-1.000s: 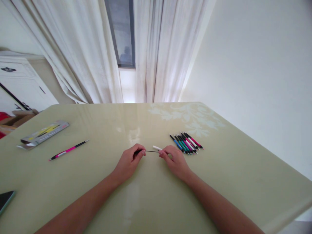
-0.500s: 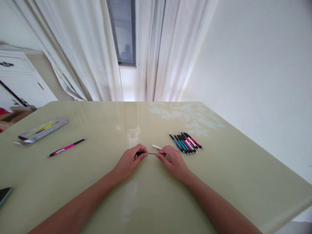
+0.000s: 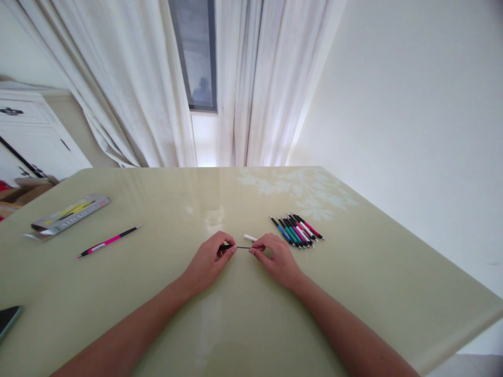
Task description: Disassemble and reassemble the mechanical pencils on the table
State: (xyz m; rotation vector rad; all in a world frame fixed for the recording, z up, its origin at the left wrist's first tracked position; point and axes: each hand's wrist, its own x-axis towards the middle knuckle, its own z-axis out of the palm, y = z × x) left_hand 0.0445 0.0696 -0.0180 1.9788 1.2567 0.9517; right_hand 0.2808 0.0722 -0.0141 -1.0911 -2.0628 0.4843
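Note:
My left hand (image 3: 211, 259) pinches a black pen part (image 3: 225, 247) between thumb and fingers. A thin dark rod (image 3: 243, 247) runs level from it to my right hand (image 3: 277, 260), whose thumb and fingertips are closed on the rod's other end. Just behind the right fingers lies a white pen barrel (image 3: 250, 237), partly hidden by them. To the right of that hand, a row of pens (image 3: 297, 230) in blue, green, purple, white and pink lies side by side on the table.
On the left of the pale green table (image 3: 165, 314) lies a pink and black pen (image 3: 110, 241). Behind it is an opened grey and yellow pen box (image 3: 73, 214). A dark phone-like object (image 3: 8, 319) sits at the left edge. Curtains (image 3: 133, 84) hang beyond the table.
The view has shifted slightly. Both hands keep their grips, with the thin rod still stretched between them; no clear movement of the parts shows.

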